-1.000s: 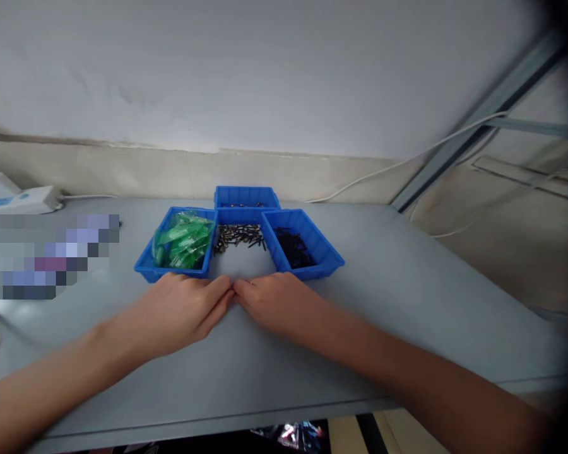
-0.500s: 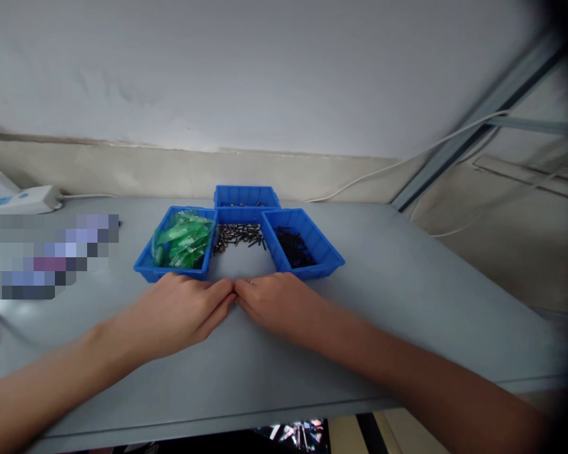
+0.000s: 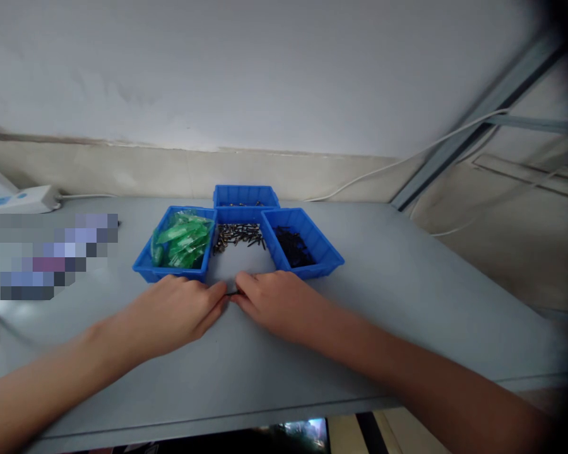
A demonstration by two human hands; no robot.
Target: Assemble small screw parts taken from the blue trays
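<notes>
My left hand (image 3: 182,312) and my right hand (image 3: 279,306) meet above the grey table, fingers pinched. A thin dark rod-like piece (image 3: 233,292) spans the small gap between the fingertips, one end in each pinch; most of it is hidden. Just beyond my left hand stands a blue bin (image 3: 144,272) with green pieces in clear plastic (image 3: 184,239). Beyond my right hand, another blue bin (image 3: 319,236) contains small black pieces (image 3: 293,246). Between these bins lies a pile of small dark and brassy pieces (image 3: 241,234).
A third blue bin (image 3: 246,193) with small metallic bits sits at the back, near the wall. On the left are a white power strip (image 3: 33,200) and a blurred-out object (image 3: 57,258). A slanted metal frame (image 3: 454,135) and white cable (image 3: 383,169) are at right.
My fingertips have drawn slightly apart, my left hand shifting a little left, so the thin dark piece now shows between them. The bins have stayed put.
</notes>
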